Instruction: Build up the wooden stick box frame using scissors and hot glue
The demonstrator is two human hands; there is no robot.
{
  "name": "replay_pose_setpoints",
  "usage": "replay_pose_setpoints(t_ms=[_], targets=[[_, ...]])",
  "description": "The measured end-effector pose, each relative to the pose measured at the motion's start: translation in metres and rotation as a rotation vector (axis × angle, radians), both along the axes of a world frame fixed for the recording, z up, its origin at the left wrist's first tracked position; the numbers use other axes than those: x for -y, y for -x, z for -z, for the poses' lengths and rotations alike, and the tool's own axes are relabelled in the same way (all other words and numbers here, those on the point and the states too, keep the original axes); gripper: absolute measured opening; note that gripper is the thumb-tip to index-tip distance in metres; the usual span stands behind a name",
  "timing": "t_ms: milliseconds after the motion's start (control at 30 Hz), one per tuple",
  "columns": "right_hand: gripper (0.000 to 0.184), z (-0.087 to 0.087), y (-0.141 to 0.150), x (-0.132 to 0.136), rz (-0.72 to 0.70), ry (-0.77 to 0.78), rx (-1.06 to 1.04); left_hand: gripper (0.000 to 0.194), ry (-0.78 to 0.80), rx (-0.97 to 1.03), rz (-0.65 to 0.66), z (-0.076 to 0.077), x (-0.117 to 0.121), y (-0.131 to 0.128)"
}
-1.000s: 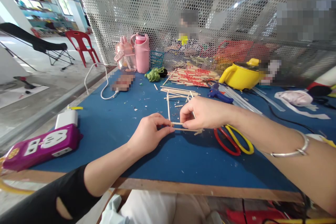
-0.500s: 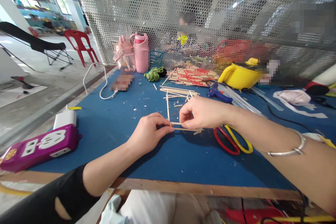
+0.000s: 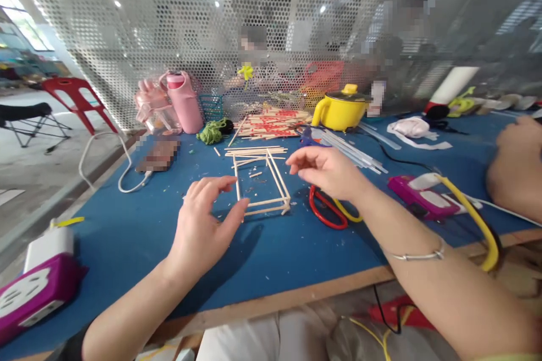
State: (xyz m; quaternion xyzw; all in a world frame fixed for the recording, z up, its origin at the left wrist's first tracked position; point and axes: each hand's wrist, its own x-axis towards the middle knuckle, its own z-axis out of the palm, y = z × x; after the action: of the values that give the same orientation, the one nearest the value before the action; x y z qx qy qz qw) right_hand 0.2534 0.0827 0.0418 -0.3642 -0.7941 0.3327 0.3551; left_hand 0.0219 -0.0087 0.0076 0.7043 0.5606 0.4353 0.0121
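Observation:
On the blue tabletop stands a small box-shaped frame of thin wooden sticks (image 3: 267,202). My left hand (image 3: 207,211) is beside its near left corner, thumb and fingers spread with nothing held; whether the thumb touches the frame I cannot tell. To the right of the frame hovers my right hand (image 3: 324,169), fingers loosely bent and apart, holding nothing I can see. Below it lie scissors with a red and a yellow handle (image 3: 328,217), their blades hidden. Loose sticks (image 3: 254,151) rest just behind the frame, and a blue glue gun (image 3: 311,136) is partly covered by my right hand.
Behind are a stick pile (image 3: 275,124), green yarn (image 3: 213,131), a pink bottle (image 3: 184,104) and a yellow pot (image 3: 341,111). Clear glue sticks (image 3: 353,149) lie right of centre. Purple power strips (image 3: 423,197) sit at both sides. Another person's hand (image 3: 519,163) is at the right edge.
Both hands have let go of the stick frame. My left hand has spread and drawn back left; my right hand has lifted away to the right. The view has swung right.

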Motion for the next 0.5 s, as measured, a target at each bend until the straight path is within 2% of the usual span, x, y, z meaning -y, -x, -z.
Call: replay_pose_setpoints(t_ms=[100,167,233,300,400,500], targets=[[0.031,0.018,-0.003,0.006,-0.031,0.028,0.042,0.018,-0.046,-0.175,0.124,-0.028,-0.007,-0.013],[0.031,0.022,-0.006,0.008,-0.07,0.047,0.041,0.02,-0.029,-0.156,0.143,-0.044,-0.016,-0.012],[0.024,0.022,-0.009,0.008,-0.121,0.064,0.024,0.022,0.042,-0.061,0.121,-0.05,-0.025,0.0],[0.015,0.021,-0.012,0.007,-0.148,0.061,0.036,0.024,0.213,0.043,0.172,-0.047,-0.032,0.021],[0.015,0.022,-0.013,0.006,-0.15,0.009,0.089,0.03,0.467,0.203,0.28,-0.028,-0.036,0.049],[0.015,0.026,-0.011,0.005,-0.152,-0.041,0.112,0.033,0.661,0.274,0.334,-0.01,-0.035,0.059]])
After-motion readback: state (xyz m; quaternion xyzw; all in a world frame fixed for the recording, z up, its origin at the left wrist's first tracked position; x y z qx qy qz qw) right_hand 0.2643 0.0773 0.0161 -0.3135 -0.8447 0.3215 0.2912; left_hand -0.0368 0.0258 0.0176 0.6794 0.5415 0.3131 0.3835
